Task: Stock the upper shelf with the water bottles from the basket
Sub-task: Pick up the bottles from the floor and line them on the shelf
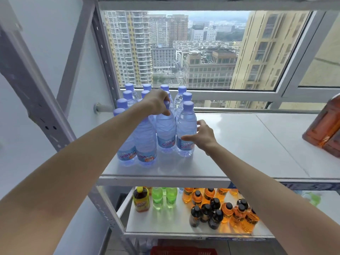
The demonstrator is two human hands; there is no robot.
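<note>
Head view. The upper shelf (230,142) is carrying a block of water bottles (147,100) at its left end, standing upright in close rows with lilac caps, running back toward the window (184,48). More than a dozen caps are showing, though the left forearm is covering part of the block, so an exact count cannot be given. The right half of the shelf surface is lying bare apart from amber bottles (325,129) at the far right edge. Judged from this, stocking is well advanced. The basket (184,251) is appearing only as a red strip at the bottom edge of the frame, and whether any bottles are remaining in it cannot be told.

The left hand (158,103) is reaching forward over the block, fingers curled down around the cap and neck of the held bottle (165,131) in the second row from the front; its base appears to be resting on the shelf, touching its neighbours. The right hand (199,136) is extending beside the front right bottle (186,133), fingers spread and relaxed, thumb pointing left across the label and fingertips near the bottle's shoulder. It is grasping nothing; whether the thumb is touching the plastic cannot be told.

The lower shelf (165,223) is holding green, orange and dark drinks, no part of this task.
</note>
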